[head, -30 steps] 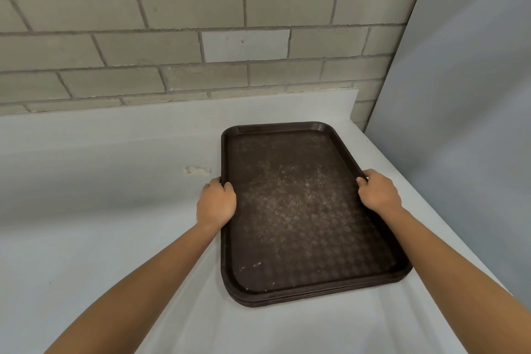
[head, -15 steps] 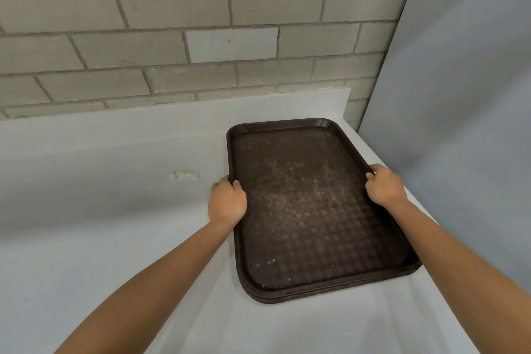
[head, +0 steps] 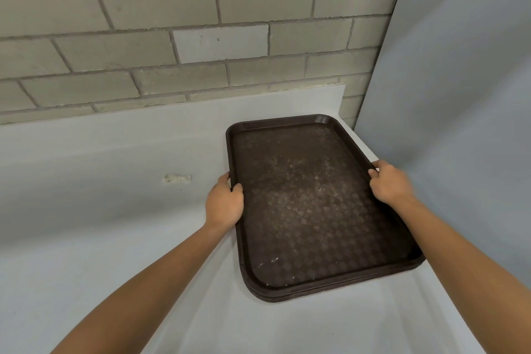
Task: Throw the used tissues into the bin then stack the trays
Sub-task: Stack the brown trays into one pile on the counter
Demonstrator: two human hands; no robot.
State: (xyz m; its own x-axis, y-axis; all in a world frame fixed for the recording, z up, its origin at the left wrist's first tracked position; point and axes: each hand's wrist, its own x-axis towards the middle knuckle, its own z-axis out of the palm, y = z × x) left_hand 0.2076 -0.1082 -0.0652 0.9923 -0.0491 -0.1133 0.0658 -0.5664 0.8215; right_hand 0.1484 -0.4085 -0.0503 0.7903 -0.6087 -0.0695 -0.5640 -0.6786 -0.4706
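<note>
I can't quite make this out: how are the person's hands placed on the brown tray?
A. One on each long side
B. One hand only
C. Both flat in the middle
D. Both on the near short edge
A: the left hand grips the top tray's left rim and the right hand its right rim.

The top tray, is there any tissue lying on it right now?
No, the top tray is bare apart from pale scuffs, held at its long edges by the left hand and right hand.
</note>
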